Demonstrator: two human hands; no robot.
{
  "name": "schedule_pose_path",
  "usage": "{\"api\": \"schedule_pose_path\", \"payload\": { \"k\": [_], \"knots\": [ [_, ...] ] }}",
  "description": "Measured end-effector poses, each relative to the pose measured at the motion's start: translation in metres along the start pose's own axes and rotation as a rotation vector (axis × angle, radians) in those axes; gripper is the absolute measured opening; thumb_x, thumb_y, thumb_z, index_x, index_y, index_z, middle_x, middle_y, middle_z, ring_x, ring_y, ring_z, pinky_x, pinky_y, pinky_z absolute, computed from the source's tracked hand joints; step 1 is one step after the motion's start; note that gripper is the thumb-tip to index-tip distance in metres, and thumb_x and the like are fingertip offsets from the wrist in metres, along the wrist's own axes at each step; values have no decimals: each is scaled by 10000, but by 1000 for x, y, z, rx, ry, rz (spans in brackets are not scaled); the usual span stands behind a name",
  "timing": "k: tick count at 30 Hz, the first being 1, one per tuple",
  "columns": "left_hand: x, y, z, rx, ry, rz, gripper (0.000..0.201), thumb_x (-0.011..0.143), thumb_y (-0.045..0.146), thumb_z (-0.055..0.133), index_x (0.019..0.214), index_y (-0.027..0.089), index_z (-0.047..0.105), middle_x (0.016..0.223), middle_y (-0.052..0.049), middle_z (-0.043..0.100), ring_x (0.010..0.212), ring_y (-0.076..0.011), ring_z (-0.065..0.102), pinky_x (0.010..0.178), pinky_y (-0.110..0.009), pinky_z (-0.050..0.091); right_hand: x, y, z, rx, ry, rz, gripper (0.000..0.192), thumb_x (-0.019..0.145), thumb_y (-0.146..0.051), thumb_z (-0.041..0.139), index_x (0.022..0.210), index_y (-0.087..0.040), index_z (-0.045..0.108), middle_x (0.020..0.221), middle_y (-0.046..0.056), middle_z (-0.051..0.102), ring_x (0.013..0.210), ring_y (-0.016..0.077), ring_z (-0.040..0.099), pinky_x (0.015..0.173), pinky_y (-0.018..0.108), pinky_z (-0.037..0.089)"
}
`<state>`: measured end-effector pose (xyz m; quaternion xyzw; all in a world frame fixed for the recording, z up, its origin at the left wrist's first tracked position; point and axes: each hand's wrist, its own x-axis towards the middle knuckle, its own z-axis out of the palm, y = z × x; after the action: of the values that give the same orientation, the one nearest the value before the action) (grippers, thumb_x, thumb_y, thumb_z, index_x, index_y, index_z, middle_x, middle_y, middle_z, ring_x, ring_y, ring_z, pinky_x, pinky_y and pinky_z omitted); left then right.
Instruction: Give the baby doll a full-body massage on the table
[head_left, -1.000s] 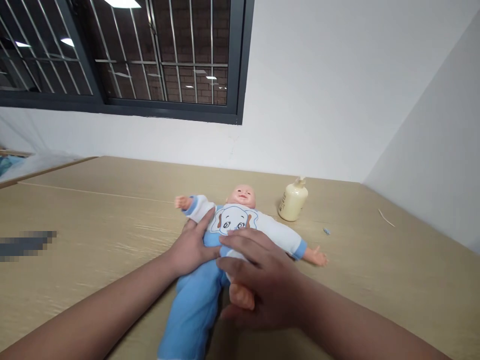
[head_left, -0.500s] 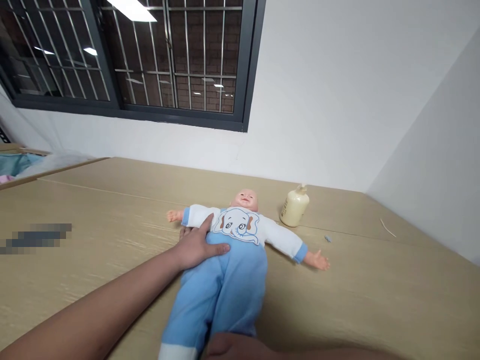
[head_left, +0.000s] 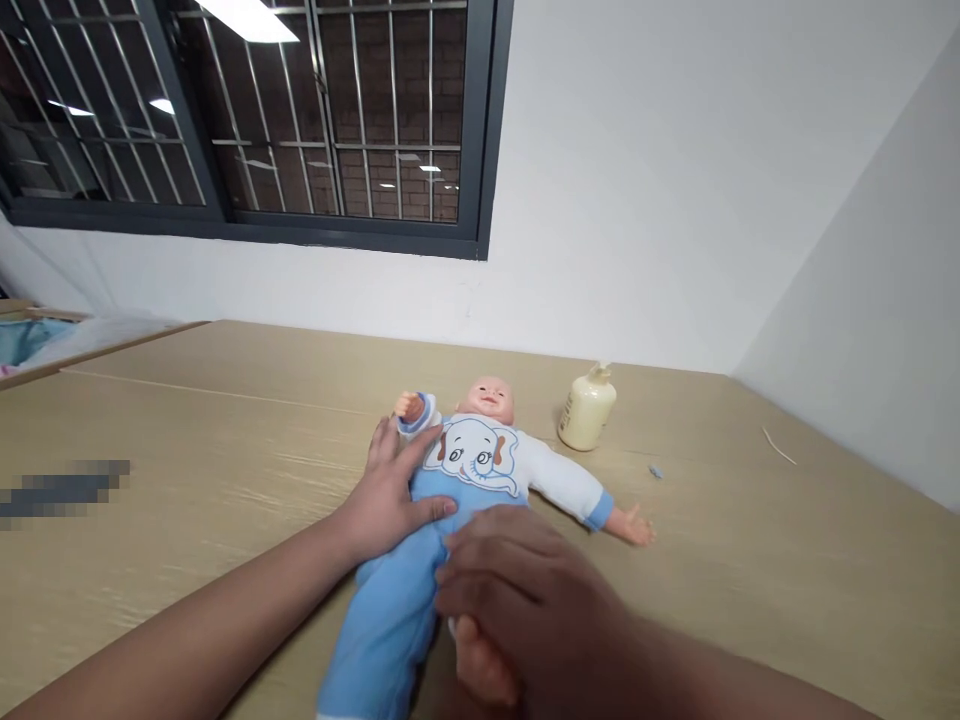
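A baby doll (head_left: 480, 450) in a white elephant-print top and blue trousers lies on its back on the wooden table (head_left: 750, 580), head towards the wall. My left hand (head_left: 390, 495) rests flat on the doll's side at the waist, fingers spread, pressing it down. My right hand (head_left: 525, 600) is closed around the doll's bare leg, which sticks out below my fingers, and covers the trousers there. One doll arm is bent up by its head; the other lies stretched out to the right.
A cream pump bottle (head_left: 589, 408) stands to the right of the doll's head. A small blue scrap (head_left: 656, 470) and a thin stick (head_left: 778, 447) lie further right. White walls close the back and right. A barred window (head_left: 247, 110) is at the upper left.
My right hand has come back up from the bottom edge and gripped the doll's leg. The doll's arm near my left hand has folded up towards its head. My left hand stayed at the waist.
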<state>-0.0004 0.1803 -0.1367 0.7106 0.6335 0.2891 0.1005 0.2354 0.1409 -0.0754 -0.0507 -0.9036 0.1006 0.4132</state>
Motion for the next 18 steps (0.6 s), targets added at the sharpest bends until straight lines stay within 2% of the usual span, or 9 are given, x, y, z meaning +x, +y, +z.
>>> {"api": "schedule_pose_path", "payload": {
  "k": [2,5,9,12,15,18],
  "knots": [
    [0,2,-2,37,-21,63,844,814,599,701,1542,270,430,1687,-135,126,1530,-488,-26,1192,-674,167,3,13,-4,47,-49,97,249,832,-272,669,1060,-217,586,1023,53,711,1003,214,659,948,382,520],
    [0,3,-3,89,-52,140,734,871,553,658,1530,306,452,1689,-88,181,1544,-443,18,1216,-638,152,1,43,-2,98,-73,96,288,848,-374,682,1071,-221,584,1000,50,691,1026,235,645,960,414,511],
    [2,2,-2,96,-70,174,738,884,556,648,1543,307,428,1684,-91,186,1542,-419,93,1230,-592,159,-7,71,4,136,-87,144,282,846,-413,703,1027,-231,586,967,36,668,975,225,646,965,414,506],
    [2,2,-1,49,-49,127,759,852,587,666,1515,272,471,1629,-138,250,1514,-431,177,1207,-574,241,-8,67,5,136,-51,130,327,828,-440,728,1047,-240,590,994,35,681,1017,227,644,1007,413,483],
    [2,2,1,-7,-35,-18,868,786,611,707,1521,230,447,1511,-181,370,1453,-435,300,1156,-564,335,-3,49,2,136,-6,72,351,864,-510,689,1050,-227,599,989,38,698,1031,212,648,987,390,481],
    [2,2,1,-20,-63,-153,1023,729,679,708,1557,179,375,1468,-212,431,1446,-459,299,1151,-589,315,-2,28,6,95,-26,-17,302,903,-499,656,996,-216,605,914,9,715,938,168,661,920,348,482]
  ]
}}
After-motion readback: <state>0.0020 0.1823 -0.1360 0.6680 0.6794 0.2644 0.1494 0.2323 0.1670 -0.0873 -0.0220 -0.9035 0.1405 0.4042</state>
